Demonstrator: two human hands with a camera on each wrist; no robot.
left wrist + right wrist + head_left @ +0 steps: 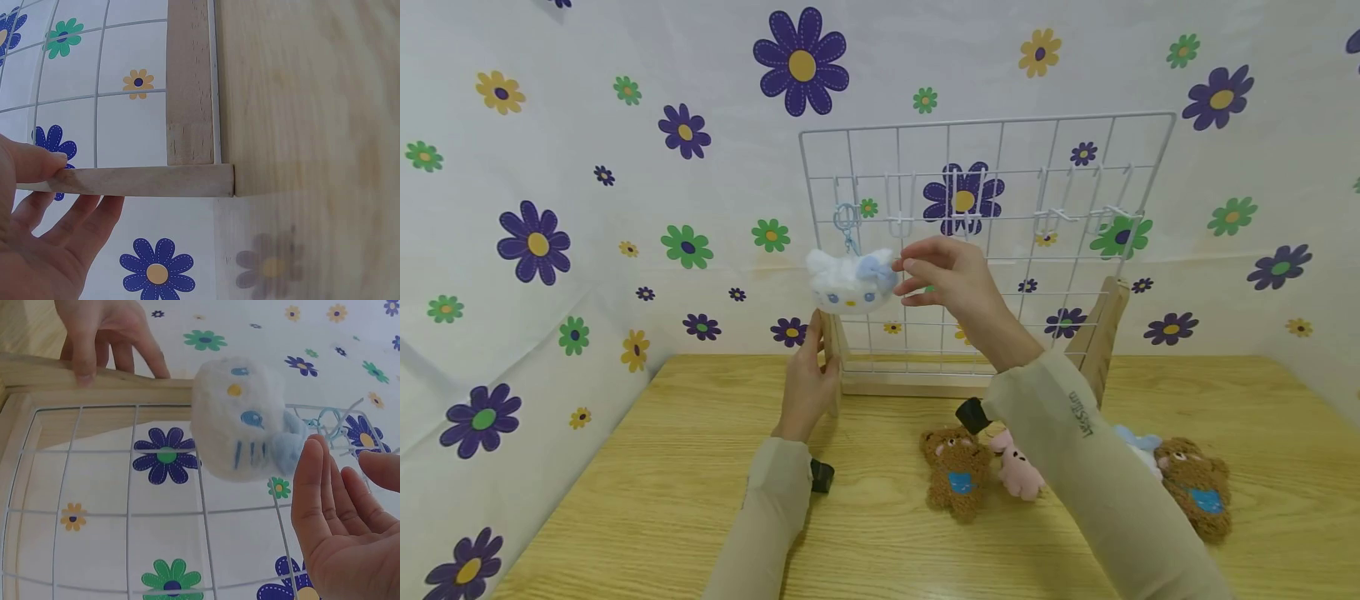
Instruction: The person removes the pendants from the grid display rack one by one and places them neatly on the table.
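Observation:
A white plush cat-head keychain [848,287] with a light-blue bow hangs by its blue ring and clasp at the upper left of a white wire grid rack [950,125]. Beside the bow, my right hand [958,287] has its fingers extended; in the right wrist view the fingertips [310,450] lie close to the bow, and contact is hard to tell. Low on the rack's left side, my left hand [808,383] grips the wooden upright [144,181], thumb on one face and fingers on the other.
Several white hooks [1052,217] hang along the grid. On the wooden table lie a brown bear plush [957,475], a pink plush [1019,473] and, further right, another brown bear [1195,487] beside a partly hidden white-and-blue plush [1141,446]. A flowered cloth [722,50] stands behind.

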